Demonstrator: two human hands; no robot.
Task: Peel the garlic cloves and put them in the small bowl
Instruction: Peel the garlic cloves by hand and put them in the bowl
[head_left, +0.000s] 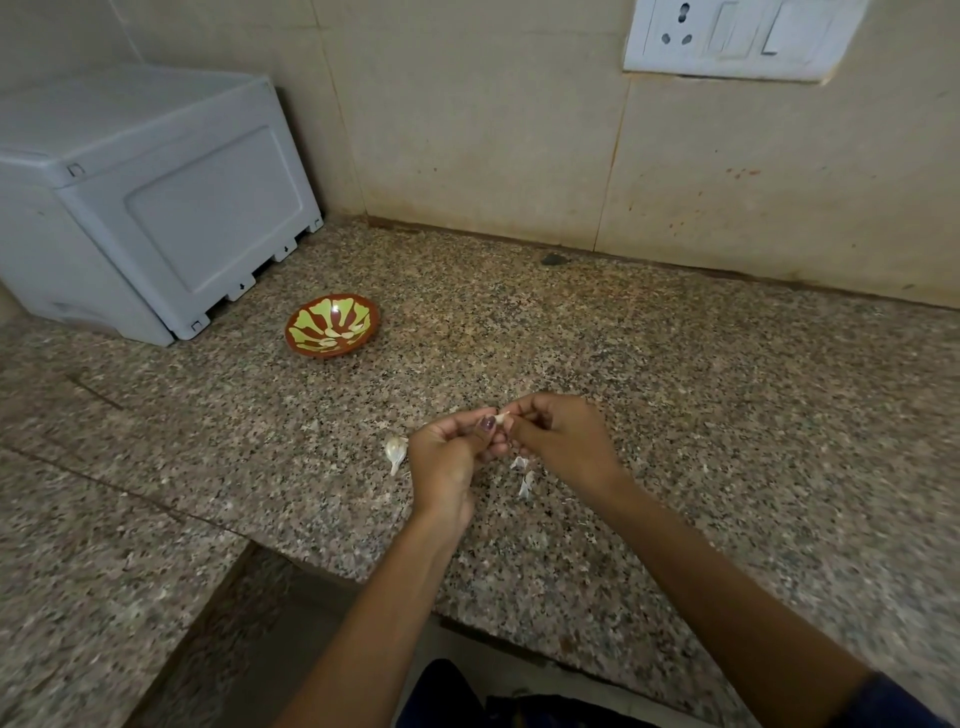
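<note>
Both hands, left hand (451, 451) and right hand (558, 435), pinch one garlic clove (502, 417) above the counter (727, 415); no writing readable anywhere.

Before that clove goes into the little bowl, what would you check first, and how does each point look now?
1. Clove pinched by left hand and right hand: ok.
2. Clove fully peeled: cannot tell, mostly hidden by fingers.
3. Small bowl upright on countertop: ok.
4. Path from the hands to the bowl free: ok.
5. Another clove waiting beside the left hand: ok.
6. Peel scraps away from the bowl: ok.
</note>
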